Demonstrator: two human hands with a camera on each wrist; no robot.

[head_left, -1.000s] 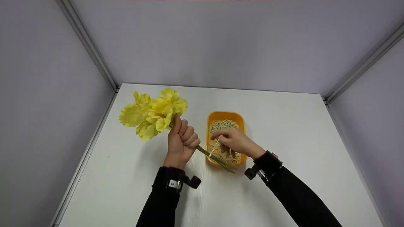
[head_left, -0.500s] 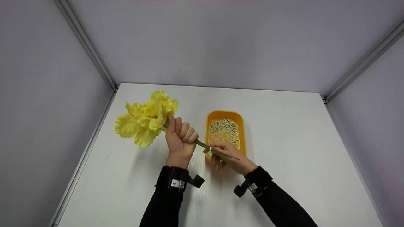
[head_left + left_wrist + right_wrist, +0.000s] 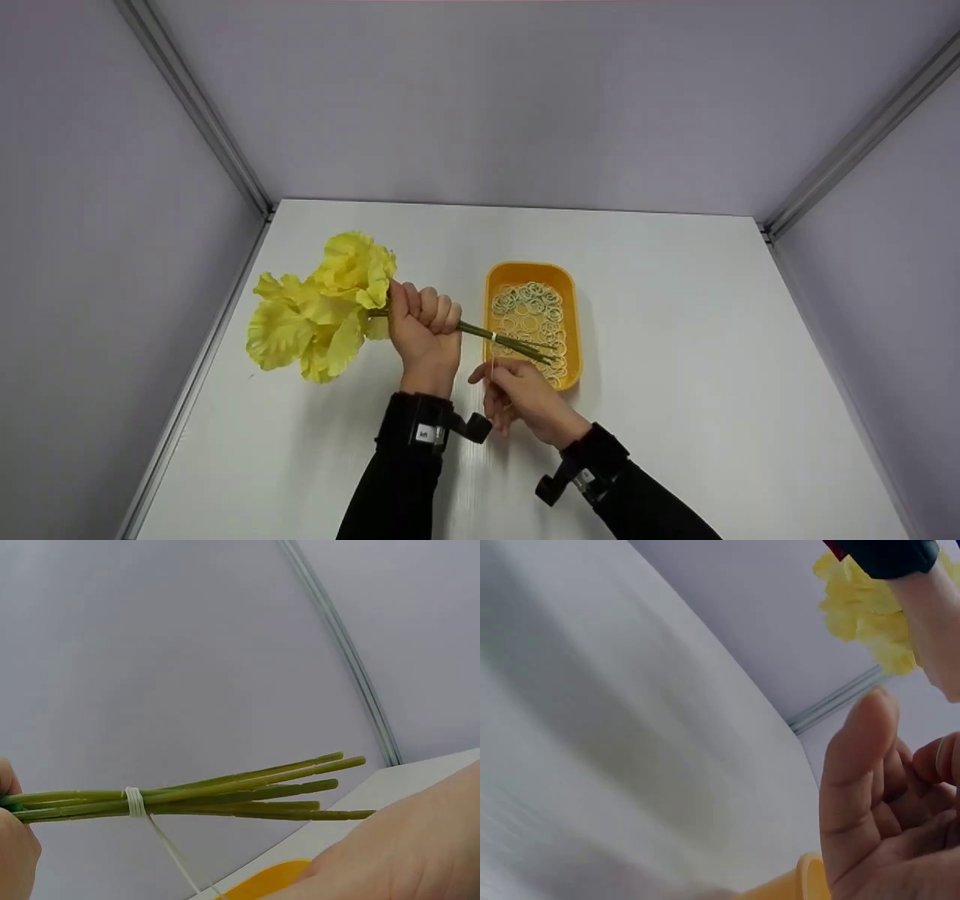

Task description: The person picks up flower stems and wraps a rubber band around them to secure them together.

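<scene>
Head view: left hand (image 3: 424, 330), grip clenched round green stems (image 3: 510, 343) just below yellow flower heads (image 3: 319, 315), bunch held level above white desk (image 3: 675, 360). Stems projecting rightward from the fist over orange tray (image 3: 570, 330) of loose rubber bands (image 3: 529, 304). White rubber band (image 3: 494, 337) wound about stems near the fist, one strand drawn down to right hand (image 3: 517, 394), grip pinching that strand below the stems, near the tray's front corner

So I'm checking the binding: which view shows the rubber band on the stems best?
The left wrist view: the rubber band is seen close, wrapped around the stems, one strand stretched down. The head view shows it tiny; the right wrist view misses it.
</scene>
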